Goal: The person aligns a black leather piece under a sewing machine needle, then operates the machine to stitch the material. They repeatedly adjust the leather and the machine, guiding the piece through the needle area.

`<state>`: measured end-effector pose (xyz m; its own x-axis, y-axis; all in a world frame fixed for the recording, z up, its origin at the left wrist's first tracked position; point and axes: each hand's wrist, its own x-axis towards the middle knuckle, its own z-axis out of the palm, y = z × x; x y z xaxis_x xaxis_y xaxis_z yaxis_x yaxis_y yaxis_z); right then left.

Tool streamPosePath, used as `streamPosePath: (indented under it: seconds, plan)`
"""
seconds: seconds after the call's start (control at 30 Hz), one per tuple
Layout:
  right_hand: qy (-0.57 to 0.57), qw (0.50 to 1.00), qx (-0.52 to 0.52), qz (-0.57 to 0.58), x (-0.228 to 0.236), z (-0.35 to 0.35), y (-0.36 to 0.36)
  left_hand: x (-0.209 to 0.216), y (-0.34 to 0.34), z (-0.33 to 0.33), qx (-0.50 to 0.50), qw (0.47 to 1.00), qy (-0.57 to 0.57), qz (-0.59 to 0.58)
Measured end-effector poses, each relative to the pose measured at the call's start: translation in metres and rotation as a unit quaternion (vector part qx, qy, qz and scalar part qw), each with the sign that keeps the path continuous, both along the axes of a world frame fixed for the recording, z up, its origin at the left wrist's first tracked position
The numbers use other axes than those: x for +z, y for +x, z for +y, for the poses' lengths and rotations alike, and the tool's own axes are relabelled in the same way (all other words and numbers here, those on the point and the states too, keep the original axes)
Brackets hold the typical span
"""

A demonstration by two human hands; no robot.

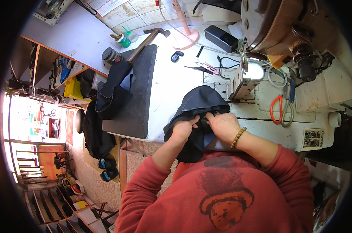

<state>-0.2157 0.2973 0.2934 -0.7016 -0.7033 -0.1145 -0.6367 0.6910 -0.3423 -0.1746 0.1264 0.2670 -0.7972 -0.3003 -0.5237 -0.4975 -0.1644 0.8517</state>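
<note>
A soft black piece of sewn material (202, 99) lies bunched at the front edge of the white table, partly hanging toward my lap. Its kind is unclear; a paler lining shows in a fold. My left hand (185, 129) pinches its edge between thumb and fingers. Close beside it, my right hand (223, 126), with a beaded bracelet on the wrist, has its fingers curled into the same edge. Some fingertips are hidden in the folds. Just beyond the right hand stands the metal head of a sewing machine (249, 79).
Left lies a dark board (143, 93) with similar black pieces (113, 91) and a hammer (147, 42). Orange-and-grey scissors (281, 110) rest at right. Farther back are small pink-handled snips (211, 69), a black box (221, 38) and a pink stand (185, 37).
</note>
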Motion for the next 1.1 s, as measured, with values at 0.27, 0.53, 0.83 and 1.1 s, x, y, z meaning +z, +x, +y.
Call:
streamPosePath:
  seconds: [0.27,0.53,0.83,1.1]
  plan:
    - [0.001,0.998,-0.021,0.06,0.002,-0.006,0.009,-0.008,0.001,-0.003,-0.012,1.0,-0.011,-0.02]
    - [0.013,0.997,-0.031,0.062,0.004,-0.01,0.009,-0.004,0.001,-0.002,-0.007,1.0,0.016,-0.003]
    - [0.013,0.998,-0.016,0.067,0.001,-0.011,0.008,0.002,0.001,-0.001,-0.017,0.999,0.028,-0.014]
    - [0.019,0.999,-0.007,0.036,-0.007,-0.005,0.007,0.01,0.006,0.005,-0.133,0.958,-0.24,-0.077]
